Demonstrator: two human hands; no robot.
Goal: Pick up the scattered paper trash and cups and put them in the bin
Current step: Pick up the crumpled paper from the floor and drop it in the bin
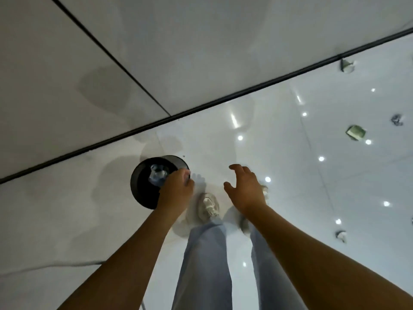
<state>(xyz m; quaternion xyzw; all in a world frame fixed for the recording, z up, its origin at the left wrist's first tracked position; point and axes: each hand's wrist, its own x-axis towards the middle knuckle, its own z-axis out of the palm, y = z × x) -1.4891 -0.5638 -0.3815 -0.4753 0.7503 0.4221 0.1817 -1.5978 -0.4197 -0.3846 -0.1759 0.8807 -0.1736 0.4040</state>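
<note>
A round black bin stands on the white floor near the wall's dark base strip. A crumpled clear cup lies inside it. My left hand hovers over the bin's right rim with its fingers loosely bent downward, and I see nothing in it. My right hand is spread open in the air to the right of the bin, above my shoes, and it is empty. Scattered on the floor at the right are a white cup, a crumpled paper, a greenish paper piece and another scrap.
A pale wall with a black seam fills the upper left, meeting the glossy tiled floor along a dark skirting line. My legs in light jeans and pale shoes stand just right of the bin. A thin cable runs along the lower left floor.
</note>
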